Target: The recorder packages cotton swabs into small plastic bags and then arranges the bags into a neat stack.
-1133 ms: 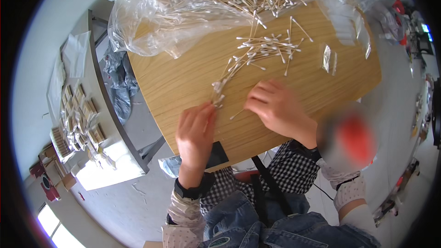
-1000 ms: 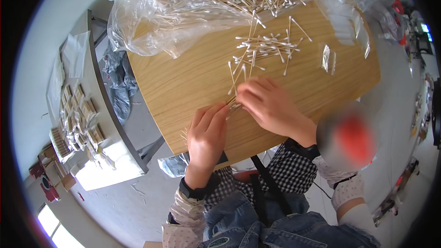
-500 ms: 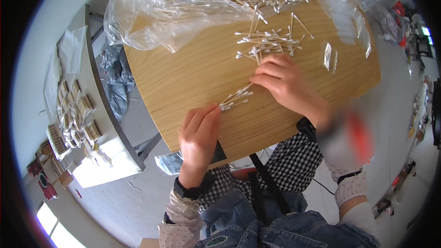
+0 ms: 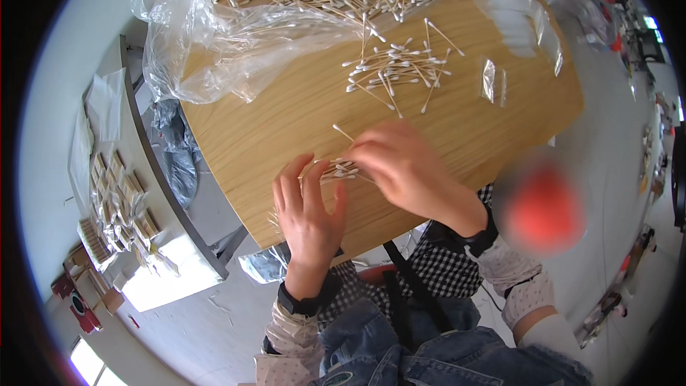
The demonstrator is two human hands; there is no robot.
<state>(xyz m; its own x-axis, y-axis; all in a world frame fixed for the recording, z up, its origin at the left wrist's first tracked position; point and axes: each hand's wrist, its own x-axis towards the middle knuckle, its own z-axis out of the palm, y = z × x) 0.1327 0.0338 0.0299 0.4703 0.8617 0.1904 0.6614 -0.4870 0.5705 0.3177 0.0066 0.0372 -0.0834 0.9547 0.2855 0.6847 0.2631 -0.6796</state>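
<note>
- Head view: left hand (image 4: 309,209) lies flat with its fingers spread, and right hand (image 4: 406,166) is curled with its fingertips pinched on a small bundle of cotton swabs (image 4: 336,169), near the front edge of the wooden table (image 4: 271,129).
- Advice: keep the sticks parallel, tips level, before lifting; a loose pinch would likely scatter them.
- Appearance: thin pale sticks, white tips; 1 stray swab (image 4: 343,133) just beside.

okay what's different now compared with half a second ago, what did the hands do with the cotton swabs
The right hand has come back from the loose pile of swabs toward the left hand, and both now meet over the small bundle of swabs near the table's front edge. The left hand has barely shifted. The loose pile, the big heap on the plastic sheet and the small clear bags stayed put.
</note>
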